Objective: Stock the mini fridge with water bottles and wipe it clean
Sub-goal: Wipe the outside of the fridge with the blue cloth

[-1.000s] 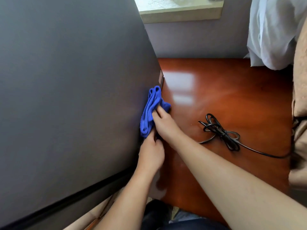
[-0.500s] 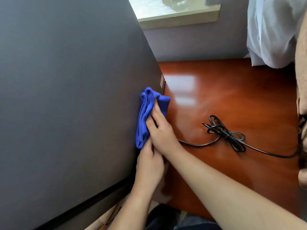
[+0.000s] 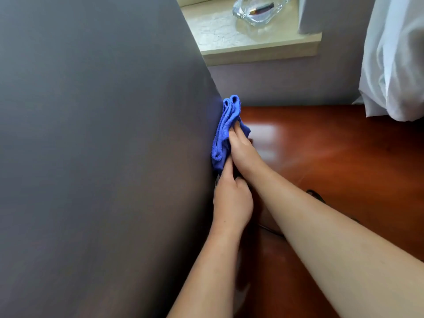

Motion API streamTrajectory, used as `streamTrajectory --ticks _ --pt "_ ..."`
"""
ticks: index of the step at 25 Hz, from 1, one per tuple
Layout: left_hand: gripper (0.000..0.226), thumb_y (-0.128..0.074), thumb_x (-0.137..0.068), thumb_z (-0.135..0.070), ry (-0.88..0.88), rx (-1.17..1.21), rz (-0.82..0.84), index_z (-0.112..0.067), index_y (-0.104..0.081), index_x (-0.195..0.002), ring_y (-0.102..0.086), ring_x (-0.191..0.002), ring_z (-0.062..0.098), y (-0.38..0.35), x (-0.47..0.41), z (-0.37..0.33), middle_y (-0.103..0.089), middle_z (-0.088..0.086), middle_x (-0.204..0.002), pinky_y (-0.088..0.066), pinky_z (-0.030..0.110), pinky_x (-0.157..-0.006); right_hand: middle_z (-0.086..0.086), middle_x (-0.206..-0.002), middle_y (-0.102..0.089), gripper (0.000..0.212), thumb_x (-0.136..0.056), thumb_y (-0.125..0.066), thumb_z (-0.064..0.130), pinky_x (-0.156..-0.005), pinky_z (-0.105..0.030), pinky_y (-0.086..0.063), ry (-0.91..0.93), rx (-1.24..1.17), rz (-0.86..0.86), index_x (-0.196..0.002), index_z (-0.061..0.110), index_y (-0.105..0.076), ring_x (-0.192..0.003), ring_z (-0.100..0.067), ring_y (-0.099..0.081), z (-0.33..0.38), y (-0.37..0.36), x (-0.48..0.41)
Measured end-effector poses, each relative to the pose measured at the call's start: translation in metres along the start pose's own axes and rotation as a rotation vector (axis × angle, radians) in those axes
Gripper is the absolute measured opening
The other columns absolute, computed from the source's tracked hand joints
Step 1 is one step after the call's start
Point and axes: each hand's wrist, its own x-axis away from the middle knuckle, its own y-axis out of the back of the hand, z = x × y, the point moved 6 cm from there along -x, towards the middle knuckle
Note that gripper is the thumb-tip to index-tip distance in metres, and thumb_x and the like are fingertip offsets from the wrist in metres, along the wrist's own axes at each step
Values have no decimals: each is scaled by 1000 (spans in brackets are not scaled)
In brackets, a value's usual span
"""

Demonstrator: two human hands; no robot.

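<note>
The mini fridge (image 3: pixel 103 134) fills the left of the view as a dark grey casing seen from above; its door and inside are hidden. A folded blue cloth (image 3: pixel 226 125) lies against the fridge's right side near the back corner. My right hand (image 3: pixel 243 152) presses the cloth onto the fridge with straight fingers. Just below it, my left hand (image 3: pixel 231 203) has curled fingers and pinches the cloth's lower end. No water bottles are in view.
A glossy red-brown wooden desk (image 3: pixel 332 157) spreads to the right of the fridge, with a black cable (image 3: pixel 315 195) partly hidden by my right forearm. Behind is a stone sill (image 3: pixel 252 42) holding a glass ashtray (image 3: pixel 259 10). White fabric (image 3: pixel 394 65) hangs at right.
Both hands and the cloth have slid along the fridge's right side toward its back corner. The view has tilted up, showing the sill and ashtray.
</note>
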Motion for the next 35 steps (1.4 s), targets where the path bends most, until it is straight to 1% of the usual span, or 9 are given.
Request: streamTrajectory --ticks 2,4,7,9,12,18,24,28,35 --pt "73 -43 -94 -9 14 -6 14 -49 -31 -154 -43 -142 12 -4 -7 -2 -49 -14 -154 -37 37 -117 16 -164 -30 69 -93 -37 70 -125 -30 -11 -6 -10 -17 -157 49 -25 -151 -11 -27 -7 -1 -13" --pt "75 -43 -93 -7 18 -6 34 -48 -30 -155 -38 -145 12 -7 -12 -4 -45 -13 -157 -33 34 -120 19 -159 -38 75 -83 -40 77 -126 -39 -22 -4 -41 -31 -153 54 -30 -147 -7 -36 -21 0 -26" --pt "78 -43 -93 -5 16 -23 62 -48 -28 -156 -33 -148 11 -9 -12 -2 -39 -12 -159 -29 31 -122 19 -156 -42 62 -90 -39 72 -125 -39 -26 -4 -67 -24 -150 59 -31 -144 -5 -39 -30 0 -29" --pt "78 -43 -94 -6 16 -46 83 -49 -25 -157 -30 -149 11 -11 -9 4 -35 -12 -162 -29 32 -122 18 -155 -43 58 -86 -37 79 -124 -40 -28 -39 -57 15 -143 68 -31 -143 -8 -42 -35 -2 -28" --pt "75 -43 -97 -6 21 -78 91 -43 -24 -159 -26 -152 11 -12 -2 17 -30 -10 -165 -24 28 -124 17 -152 -45 75 -70 -43 94 -123 -41 -31 -108 -80 41 -141 70 -35 -141 -10 -44 -50 -1 -20" --pt "71 -48 -98 -11 18 -114 67 -35 -25 -161 -23 -153 8 -4 45 49 -29 -10 -166 -20 26 -125 19 -150 -51 59 -78 -55 77 -121 -41 -35 -174 -129 54 -135 71 -43 -136 -9 -51 -76 -13 35" --pt "69 -52 -98 -14 23 -153 82 -35 -29 -160 -34 -148 10 9 102 87 -38 -10 -162 -27 27 -121 20 -162 -33 50 -103 -48 52 -127 -36 -20 -120 -119 11 -152 50 -36 -150 -1 -26 -92 -33 109" --pt "67 -52 -97 -18 54 -182 143 -35 -31 -158 -38 -147 14 15 138 122 -43 -9 -159 -33 34 -119 19 -161 -35 49 -104 -46 51 -127 -36 -22 -159 -86 4 -152 53 -35 -149 -3 -29 -117 -46 158" --pt "62 -50 -95 -19 77 -204 243 -37 -39 -153 -50 -137 16 32 190 166 -55 -10 -148 -41 36 -112 19 -161 -33 49 -105 -41 53 -126 -33 -20 -249 -103 -33 -153 52 -31 -148 -6 -30 -147 -73 226"
